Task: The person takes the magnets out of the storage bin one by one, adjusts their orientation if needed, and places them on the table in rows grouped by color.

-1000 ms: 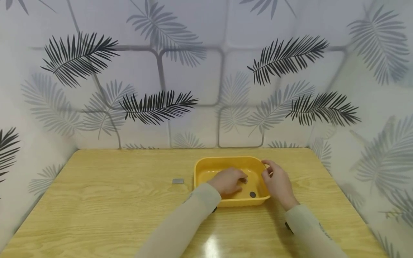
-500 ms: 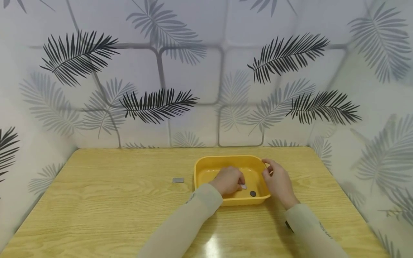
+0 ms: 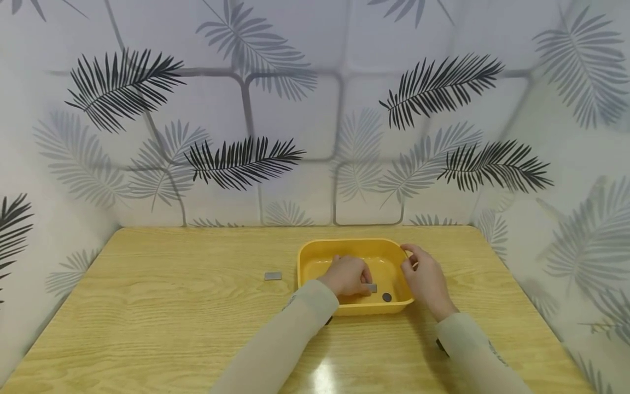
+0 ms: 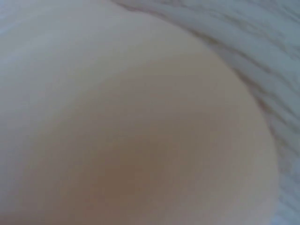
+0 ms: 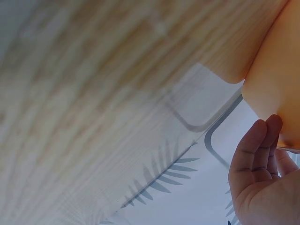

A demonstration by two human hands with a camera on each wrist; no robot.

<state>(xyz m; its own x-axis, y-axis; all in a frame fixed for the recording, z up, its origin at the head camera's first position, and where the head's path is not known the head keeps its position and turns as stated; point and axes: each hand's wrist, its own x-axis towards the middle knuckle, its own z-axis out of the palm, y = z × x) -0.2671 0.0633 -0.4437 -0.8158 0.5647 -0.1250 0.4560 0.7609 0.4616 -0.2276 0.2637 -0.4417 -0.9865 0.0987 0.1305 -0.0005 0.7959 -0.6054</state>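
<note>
A yellow plastic tray (image 3: 315,267) with rounded corners sits on the wooden table. My left hand (image 3: 346,275) reaches inside it, fingers bent, pinching a small grey rectangular piece (image 3: 371,288) by its left end. Just right of that piece, a dark round disc (image 3: 386,297) lies on the tray floor. At the tray's right end my right hand (image 3: 428,280) grips the rim between thumb and fingers. The right wrist view shows this right hand (image 5: 262,183) with its fingertips on the tray's outer wall (image 5: 276,79). Only a blurred pale surface fills most of the left wrist view.
Left of the tray, another grey rectangular piece (image 3: 273,276) lies on the table (image 3: 172,306). A wall (image 3: 295,120) with a leaf pattern stands behind the table's back edge, with patterned surfaces at both sides.
My left fingers have drawn back toward me inside the tray, and the grey piece has come nearer with them, showing more plainly. The right hand stays on the rim.
</note>
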